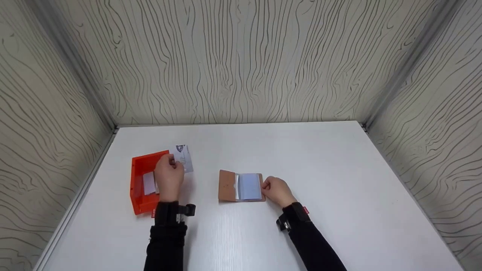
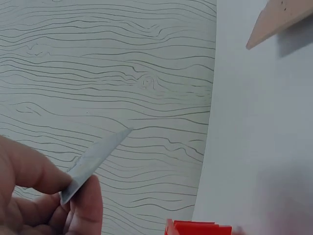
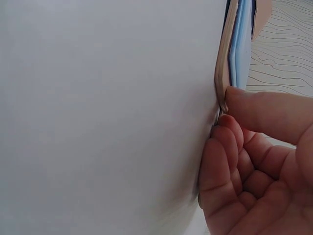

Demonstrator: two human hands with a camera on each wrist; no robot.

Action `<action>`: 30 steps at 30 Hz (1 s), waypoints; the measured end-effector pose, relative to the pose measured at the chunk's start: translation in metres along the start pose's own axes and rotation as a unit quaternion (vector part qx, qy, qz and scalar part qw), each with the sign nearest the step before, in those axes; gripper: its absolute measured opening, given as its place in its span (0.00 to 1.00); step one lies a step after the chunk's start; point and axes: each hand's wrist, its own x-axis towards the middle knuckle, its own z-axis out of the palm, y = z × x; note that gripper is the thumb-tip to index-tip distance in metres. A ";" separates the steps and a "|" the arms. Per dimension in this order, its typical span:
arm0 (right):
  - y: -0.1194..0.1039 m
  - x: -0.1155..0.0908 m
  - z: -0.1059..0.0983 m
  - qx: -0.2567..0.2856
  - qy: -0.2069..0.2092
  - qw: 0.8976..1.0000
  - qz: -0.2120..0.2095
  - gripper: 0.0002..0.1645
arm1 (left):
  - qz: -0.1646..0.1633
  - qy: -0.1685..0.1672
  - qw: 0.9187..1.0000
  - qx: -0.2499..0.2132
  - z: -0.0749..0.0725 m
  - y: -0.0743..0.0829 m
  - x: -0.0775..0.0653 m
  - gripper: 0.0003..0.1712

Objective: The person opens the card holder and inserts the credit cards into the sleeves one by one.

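A pale printed card (image 1: 183,158) with a dark emblem is pinched between thumb and fingers of my left hand (image 1: 168,177), above the right side of an orange-red bin (image 1: 136,188). The left wrist view shows the card (image 2: 95,159) nearly edge-on. On the table lies a brown card holder (image 1: 227,185), spread open, with clear bluish sleeves (image 1: 250,186) inside. My right hand (image 1: 278,190) is at its right edge. In the right wrist view, thumb and index finger pinch the corner of the brown cover (image 3: 222,73), beside the sleeves.
Inside the bin lies a pale card (image 1: 149,183), partly hidden by the left hand. The white table (image 1: 301,150) meets wood-patterned panels (image 1: 241,64) at the back and sides.
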 end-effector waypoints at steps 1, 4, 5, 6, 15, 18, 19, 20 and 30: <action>0.000 0.000 0.000 -0.001 0.001 1.000 -0.001 0.07 | 0.001 -0.005 1.000 -0.002 0.003 0.000 -0.001 0.19; 0.000 0.000 0.000 -0.002 0.004 1.000 -0.004 0.07 | 0.005 -0.022 1.000 -0.014 0.013 0.000 -0.003 0.19; 0.000 0.000 0.000 -0.002 0.004 1.000 -0.005 0.07 | 0.003 -0.027 1.000 -0.015 0.018 -0.001 -0.004 0.18; 0.000 0.000 0.000 -0.002 0.004 1.000 -0.005 0.07 | 0.000 -0.032 0.999 -0.016 0.022 -0.001 -0.005 0.18; 0.001 0.000 0.000 0.000 0.000 1.000 -0.001 0.07 | 0.021 -0.058 0.998 0.005 0.053 -0.007 -0.020 0.15; 0.001 0.000 0.000 0.002 -0.004 1.000 0.004 0.06 | 0.036 -0.059 0.998 0.008 0.060 -0.010 -0.025 0.13; 0.001 0.000 0.000 0.003 -0.004 1.000 0.006 0.06 | 0.042 -0.058 0.997 0.008 0.062 -0.011 -0.026 0.12; 0.002 0.000 -0.001 0.003 -0.004 1.000 0.006 0.07 | 0.046 -0.058 0.997 0.010 0.065 -0.013 -0.027 0.12; 0.000 0.001 -0.001 0.000 -0.005 1.000 0.001 0.07 | 0.062 -0.067 0.996 0.019 0.092 -0.022 -0.041 0.13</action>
